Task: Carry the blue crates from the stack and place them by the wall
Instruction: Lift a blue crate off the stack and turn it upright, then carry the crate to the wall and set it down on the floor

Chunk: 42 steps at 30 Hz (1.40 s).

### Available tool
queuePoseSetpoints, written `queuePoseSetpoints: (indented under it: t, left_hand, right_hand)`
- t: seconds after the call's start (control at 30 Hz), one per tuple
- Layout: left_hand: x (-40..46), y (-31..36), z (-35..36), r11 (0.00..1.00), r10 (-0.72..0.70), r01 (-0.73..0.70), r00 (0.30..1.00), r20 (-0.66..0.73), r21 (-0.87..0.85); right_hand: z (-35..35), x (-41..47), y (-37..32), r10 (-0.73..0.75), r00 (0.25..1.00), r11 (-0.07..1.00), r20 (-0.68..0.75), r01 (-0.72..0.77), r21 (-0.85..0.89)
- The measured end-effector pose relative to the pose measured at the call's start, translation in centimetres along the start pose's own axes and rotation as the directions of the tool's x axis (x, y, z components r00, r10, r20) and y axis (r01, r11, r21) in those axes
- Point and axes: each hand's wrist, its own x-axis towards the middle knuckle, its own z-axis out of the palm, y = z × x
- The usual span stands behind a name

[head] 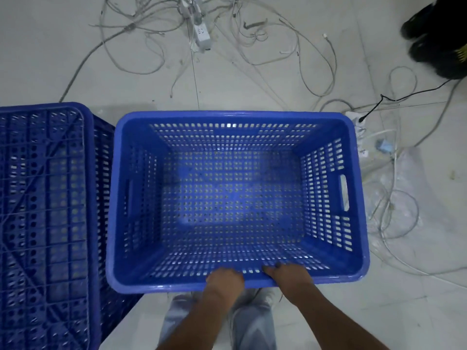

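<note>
An open blue perforated crate (236,114) fills the middle of the view, mouth up, with nothing inside it. My left hand (223,280) and my right hand (290,274) both grip its near rim, side by side, fingers curled over the edge into the crate. To the left stands a second blue crate (43,198), turned upside down so its ribbed bottom faces up; it touches or nearly touches the open crate's left side.
White tiled floor lies all around. Tangled white cables and a power strip (202,37) spread beyond the crate. Another power strip with cables (358,127) sits at the crate's far right corner. A dark object (439,44) is at top right. My legs show below the crate.
</note>
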Motion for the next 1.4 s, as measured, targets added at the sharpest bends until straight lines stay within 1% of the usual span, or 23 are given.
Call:
queuePoseSetpoints:
  t: [0.07, 0.1, 0.17, 0.2, 0.27, 0.3, 0.33, 0.37, 0.43, 0.47, 0.57, 0.63, 0.67, 0.7, 0.77, 0.83, 0.97, 1.07, 1.1, 1.17, 1.23, 1.33, 1.4]
  left_hand:
    - [-0.1, 0.2, 0.3, 1.0, -0.005, 0.005, 1.0, 0.023, 0.002]
    - [-0.4, 0.2, 0.3, 1.0, 0.005, -0.005, 1.0, -0.009, -0.005]
    - [-1.2, -0.1, 0.1, 0.999, 0.049, -0.045, 0.987, -0.152, 0.028]
    - [-1.5, -0.3, 0.2, 0.998, 0.052, -0.046, 0.988, -0.143, 0.046]
    - [-0.2, -1.2, 1.7, 0.998, 0.064, -0.054, 0.95, -0.306, 0.041]
    - [-0.5, -1.3, 1.6, 0.998, 0.044, -0.028, 0.948, -0.316, 0.057]
    - [-1.4, -0.9, 1.1, 0.998, 0.009, 0.008, 0.969, -0.245, 0.07]
    - [-1.7, -0.8, 0.6, 0.998, 0.023, -0.01, 0.98, -0.197, 0.067]
    - [-1.3, -1.1, 1.2, 0.999, 0.013, -0.004, 0.98, -0.196, 0.044]
    - [-1.2, -1.1, 0.9, 1.0, 0.006, -0.005, 0.994, -0.105, 0.013]
    - [-1.4, -1.2, 0.6, 1.0, -0.006, 0.007, 0.999, -0.045, 0.015]
    - [-1.4, -1.8, 0.6, 1.0, -0.025, 0.023, 0.998, -0.063, -0.019]
    - [-1.4, -2.4, 0.6, 0.998, -0.041, 0.037, 0.996, -0.076, -0.053]
    - [-1.5, -3.1, 0.3, 0.992, -0.06, 0.05, 0.994, -0.088, -0.116]
    - [-1.9, -5.5, -0.8, 0.963, -0.132, 0.093, 0.981, -0.144, -0.255]
    - [-2.5, -8.7, -2.4, 0.907, -0.266, 0.155, 0.932, -0.246, -0.391]
    - [-4.2, -15.5, -6.1, 0.74, -0.543, 0.278, 0.784, -0.301, -0.612]
    - [-5.1, -19.3, -7.4, 0.689, -0.671, 0.367, 0.649, -0.358, -0.626]
    - [-5.1, -20.2, -7.5, 0.656, -0.716, 0.408, 0.602, -0.354, -0.634]
    - [-4.8, -21.6, -7.2, 0.552, -0.801, 0.493, 0.538, -0.263, -0.673]
    - [-4.5, -22.3, -6.6, 0.438, -0.84, 0.526, 0.527, -0.125, -0.729]
    - [-4.1, -22.7, -5.9, 0.264, -0.844, 0.431, 0.536, 0.009, -0.863]
    - [-3.8, -22.9, -5.5, 0.186, -0.844, 0.38, 0.533, 0.051, -0.906]
  right_hand:
    - [0.2, 0.1, 0.0, -0.008, 1.0, 1.0, 0.018, 0.008, -0.009]
    - [0.3, 0.2, -0.1, -0.013, 1.0, 1.0, 0.014, 0.013, -0.007]
    - [0.2, 0.3, -0.4, -0.022, 1.0, 1.0, 0.011, 0.022, 0.007]
    - [0.1, 0.5, -0.4, -0.025, 0.999, 1.0, 0.026, 0.025, 0.014]
    - [-0.1, 0.9, -0.5, -0.028, 0.997, 1.0, 0.068, 0.027, 0.013]
    - [-0.1, 1.0, -0.5, -0.028, 0.996, 1.0, 0.082, 0.028, 0.01]
    - [-0.2, 1.0, -0.5, -0.029, 0.996, 1.0, 0.087, 0.028, 0.006]
    - [-0.3, 1.0, -0.5, -0.027, 0.995, 1.0, 0.091, 0.027, 0.0]
    - [-0.2, 1.1, -0.5, -0.026, 0.994, 1.0, 0.105, 0.028, -0.012]
    - [-0.1, 1.1, -0.5, -0.025, 0.994, 1.0, 0.108, 0.027, -0.014]
    - [0.0, 1.2, -0.4, -0.02, 0.997, 1.0, 0.08, 0.018, 0.026]
    - [0.0, 0.9, -0.2, -0.009, 0.999, 0.994, 0.047, 0.004, 0.11]
    - [-0.1, 0.8, 0.1, 0.004, 0.999, 0.979, 0.035, -0.011, 0.202]
    - [-0.3, 0.5, 0.4, 0.031, 0.999, 0.939, 0.034, -0.041, 0.341]
    - [-1.4, 0.1, 1.3, 0.129, 0.992, 0.779, 0.014, -0.11, 0.618]
    - [-3.1, -0.3, 2.8, 0.271, 0.959, 0.669, -0.079, -0.129, 0.732]
    - [-6.6, -1.3, 7.1, 0.511, 0.821, 0.653, -0.255, -0.178, 0.736]
    - [-8.3, -1.5, 10.1, 0.599, 0.724, 0.675, -0.342, -0.227, 0.702]
    - [-8.6, -1.4, 10.9, 0.623, 0.691, 0.672, -0.366, -0.234, 0.702]
    - [-9.0, -1.2, 12.1, 0.664, 0.649, 0.653, -0.371, -0.262, 0.711]
    - [-9.2, -1.0, 12.8, 0.691, 0.634, 0.631, -0.345, -0.297, 0.717]
    - [-9.0, -0.3, 13.2, 0.715, 0.608, 0.627, -0.346, -0.338, 0.702]
    - [-8.9, 0.1, 13.2, 0.728, 0.583, 0.622, -0.362, -0.339, 0.706]
